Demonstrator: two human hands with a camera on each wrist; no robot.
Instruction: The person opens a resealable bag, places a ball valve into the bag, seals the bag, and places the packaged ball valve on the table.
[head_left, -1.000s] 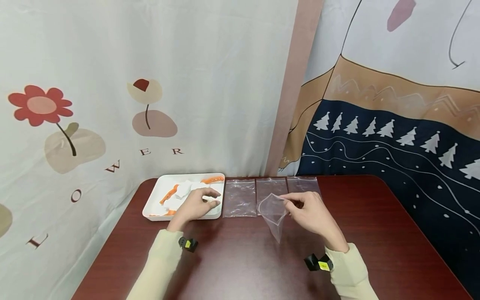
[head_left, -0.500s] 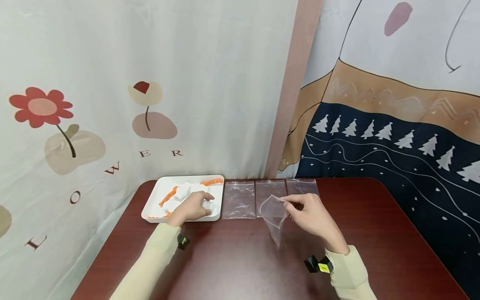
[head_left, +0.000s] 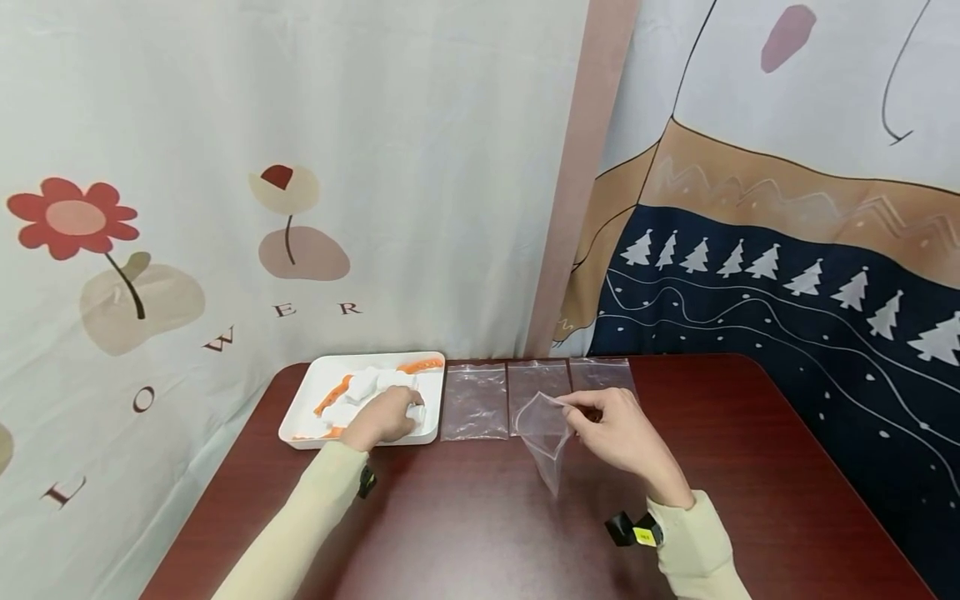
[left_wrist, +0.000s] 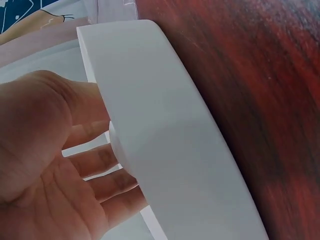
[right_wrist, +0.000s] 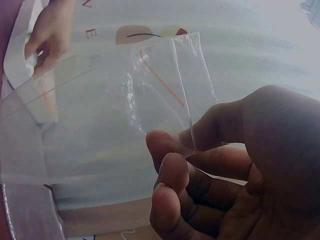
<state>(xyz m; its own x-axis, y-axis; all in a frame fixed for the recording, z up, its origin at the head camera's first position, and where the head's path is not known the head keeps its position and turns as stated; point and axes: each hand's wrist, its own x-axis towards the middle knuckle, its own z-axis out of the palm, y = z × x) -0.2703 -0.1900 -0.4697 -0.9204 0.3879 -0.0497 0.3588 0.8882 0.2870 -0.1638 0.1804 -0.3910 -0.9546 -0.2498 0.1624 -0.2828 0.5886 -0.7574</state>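
Note:
In the head view my left hand reaches into a white tray and grips a white rounded piece. From the left wrist, the tray wall hides the fingertips, and only an edge of the white piece shows. Other white pieces and orange strips with small marks lie in the tray; their kind is unclear. My right hand pinches a clear zip bag near its mouth between thumb and fingers. The bag hangs point down above the table, its mouth partly spread.
Three flat clear zip bags, the left, middle and right ones, lie in a row beside the tray. The dark red table backs onto a printed curtain.
My left hand has lowered into the tray, and its fingers have come together around a white piece. The right hand stays nearly still, holding the zip bag.

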